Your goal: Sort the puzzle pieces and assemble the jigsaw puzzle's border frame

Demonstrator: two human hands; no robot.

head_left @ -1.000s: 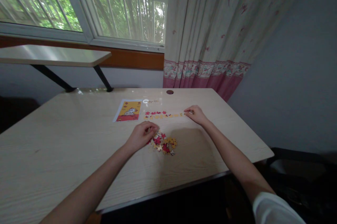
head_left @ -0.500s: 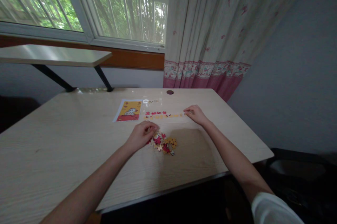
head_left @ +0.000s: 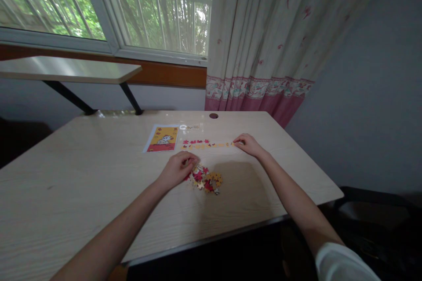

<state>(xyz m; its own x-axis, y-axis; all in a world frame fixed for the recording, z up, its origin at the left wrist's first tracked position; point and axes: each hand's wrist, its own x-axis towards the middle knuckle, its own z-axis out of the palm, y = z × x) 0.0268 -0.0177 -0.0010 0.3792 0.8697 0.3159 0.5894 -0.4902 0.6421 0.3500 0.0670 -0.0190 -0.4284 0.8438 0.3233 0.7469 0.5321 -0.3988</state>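
Observation:
My right hand (head_left: 248, 144) is at the right end of a row of yellow jigsaw puzzle pieces (head_left: 203, 146), with thumb and fingertips pinched on a small puzzle piece flat against the table. Just behind that row lies a shorter row of red puzzle pieces (head_left: 196, 141). My left hand (head_left: 180, 168) rests at the left edge of a mixed pile of puzzle pieces (head_left: 205, 179) in red, yellow and white. Its fingers are curled together, and whatever they may hold is hidden.
A picture card (head_left: 162, 138) of a white cartoon animal on yellow and red lies left of the rows. Some pale pieces (head_left: 189, 127) are farther back. A raised shelf (head_left: 69, 69) stands at the back left of the table (head_left: 82, 175), and a curtain (head_left: 257, 52) hangs behind.
My right hand has shifted slightly to the right and down at the end of the yellow row. My left hand stays by the pile.

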